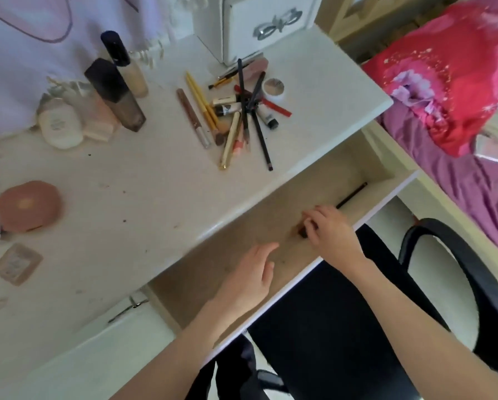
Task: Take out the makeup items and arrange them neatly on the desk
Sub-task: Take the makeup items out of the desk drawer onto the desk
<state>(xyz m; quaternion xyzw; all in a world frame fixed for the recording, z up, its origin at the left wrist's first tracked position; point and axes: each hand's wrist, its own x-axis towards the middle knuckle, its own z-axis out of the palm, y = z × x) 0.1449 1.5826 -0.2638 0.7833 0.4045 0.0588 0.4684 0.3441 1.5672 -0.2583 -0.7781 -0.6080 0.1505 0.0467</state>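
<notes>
The drawer [308,186] under the white desk [144,180] is pulled open. Inside it, my right hand [328,232] pinches a small dark item [302,232] off the drawer floor. My left hand [252,277] hovers over the drawer with fingers loosely spread and holds nothing. A thin black pencil [351,194] lies at the drawer's right end. On the desk lies a heap of pencils, brushes and tubes [239,111]. Tall bottles [118,90] stand at the back left beside a white compact [58,127]. A pink compact [29,206] and a square palette [17,264] lie at the left.
A white jewellery box [265,24] stands at the desk's back. A black chair [415,284] sits below the drawer front. A bed with red and purple covers [458,96] runs along the right. A cabinet door [97,356] is under the desk at the left.
</notes>
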